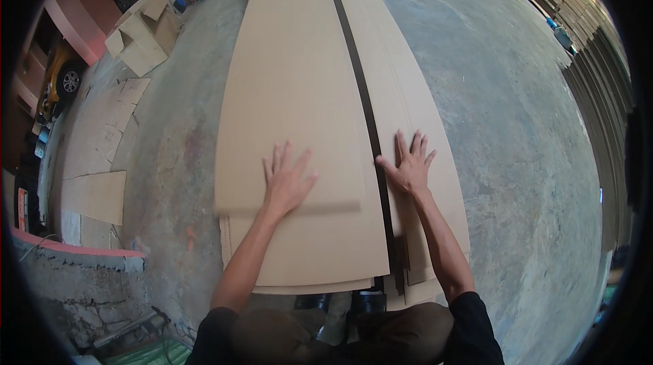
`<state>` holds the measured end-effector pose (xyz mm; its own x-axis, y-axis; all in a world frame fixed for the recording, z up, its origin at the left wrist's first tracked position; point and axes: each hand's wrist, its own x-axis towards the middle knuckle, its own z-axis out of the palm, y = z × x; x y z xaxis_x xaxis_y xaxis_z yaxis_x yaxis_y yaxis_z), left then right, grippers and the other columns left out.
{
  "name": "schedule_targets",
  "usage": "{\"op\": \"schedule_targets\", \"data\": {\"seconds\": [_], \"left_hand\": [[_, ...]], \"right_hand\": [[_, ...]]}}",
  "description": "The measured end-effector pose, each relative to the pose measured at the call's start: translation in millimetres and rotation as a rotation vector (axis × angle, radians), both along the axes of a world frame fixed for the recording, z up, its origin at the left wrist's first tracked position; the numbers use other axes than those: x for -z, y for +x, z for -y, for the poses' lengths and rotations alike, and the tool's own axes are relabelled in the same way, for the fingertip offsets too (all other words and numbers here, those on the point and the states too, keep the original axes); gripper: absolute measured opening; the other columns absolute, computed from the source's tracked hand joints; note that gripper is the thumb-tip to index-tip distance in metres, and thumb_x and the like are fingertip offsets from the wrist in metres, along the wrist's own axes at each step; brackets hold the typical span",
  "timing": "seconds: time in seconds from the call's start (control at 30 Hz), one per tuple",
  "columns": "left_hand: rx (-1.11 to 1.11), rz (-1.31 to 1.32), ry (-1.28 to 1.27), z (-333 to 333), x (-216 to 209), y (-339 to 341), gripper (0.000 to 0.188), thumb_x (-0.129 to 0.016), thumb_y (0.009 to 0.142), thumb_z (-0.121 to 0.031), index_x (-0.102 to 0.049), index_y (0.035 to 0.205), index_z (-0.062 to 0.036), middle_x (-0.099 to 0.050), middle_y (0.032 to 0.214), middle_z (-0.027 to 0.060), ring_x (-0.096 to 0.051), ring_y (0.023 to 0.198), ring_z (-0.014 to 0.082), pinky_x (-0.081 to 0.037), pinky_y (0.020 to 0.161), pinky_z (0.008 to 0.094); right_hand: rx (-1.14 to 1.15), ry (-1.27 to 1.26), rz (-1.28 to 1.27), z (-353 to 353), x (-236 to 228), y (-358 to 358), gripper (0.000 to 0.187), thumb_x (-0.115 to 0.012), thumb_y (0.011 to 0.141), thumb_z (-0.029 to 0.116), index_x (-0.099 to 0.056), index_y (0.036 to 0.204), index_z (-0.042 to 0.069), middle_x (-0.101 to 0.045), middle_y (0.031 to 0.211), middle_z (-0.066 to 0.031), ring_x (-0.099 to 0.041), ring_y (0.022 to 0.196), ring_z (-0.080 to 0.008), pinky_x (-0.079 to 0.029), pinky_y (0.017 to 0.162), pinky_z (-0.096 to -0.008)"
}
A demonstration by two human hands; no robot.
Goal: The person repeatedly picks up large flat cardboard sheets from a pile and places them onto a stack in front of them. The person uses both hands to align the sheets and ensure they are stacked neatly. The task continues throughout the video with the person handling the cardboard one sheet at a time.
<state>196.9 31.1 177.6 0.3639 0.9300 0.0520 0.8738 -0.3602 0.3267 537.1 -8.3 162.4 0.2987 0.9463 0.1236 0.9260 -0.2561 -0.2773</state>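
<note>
Watching remotely, I see the left hand [289, 181] over the left cardboard stack [299, 79] and the right hand [410, 171] over the right cardboard stack [389, 59], both spread, a dark strip [361, 86] dividing the stacks mid-scene. An open box [144, 35] stands far left beyond flattened cardboard [98, 195], a pink-topped low wall [88, 273] obstructs the near left, and piled sheets [602, 100] line the right.

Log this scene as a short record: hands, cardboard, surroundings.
Left hand: palm down, fingers spread, over the left cardboard sheet
Right hand: palm down, fingers spread, over the right cardboard, thumb at the dark gap
Layout: long cardboard runs side by side, gap between
Left side: open box, flattened cardboard, yellow car
Right side: stacked flat sheets
Floor: grey, stained
</note>
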Motion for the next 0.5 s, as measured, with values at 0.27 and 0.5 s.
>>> {"op": "schedule_targets", "data": {"seconds": [0.27,0.5], "left_hand": [[0.129,-0.095,0.050,68,8,27,0.080,-0.056,0.098,-0.075,-0.043,0.168,-0.0375,-0.015,0.179,0.0272,-0.009,0.165,0.0511,-0.010,0.125,0.0774],[0.157,-0.089,0.062,76,10,23,0.078,-0.059,0.099,-0.071,-0.043,0.168,-0.0384,-0.015,0.179,0.0271,-0.010,0.165,0.0509,-0.012,0.125,0.0769]], "right_hand": [[0.026,-0.074,-0.007,9,7,12,0.111,-0.077,0.079,0.066,-0.031,0.173,0.029,-0.011,0.178,-0.0332,-0.006,0.166,-0.0527,-0.002,0.123,-0.0813],[0.058,-0.121,0.002,31,12,19,0.112,-0.079,0.078,0.065,-0.031,0.173,0.033,-0.009,0.181,-0.0273,-0.006,0.167,-0.0484,-0.003,0.125,-0.0790]]}}
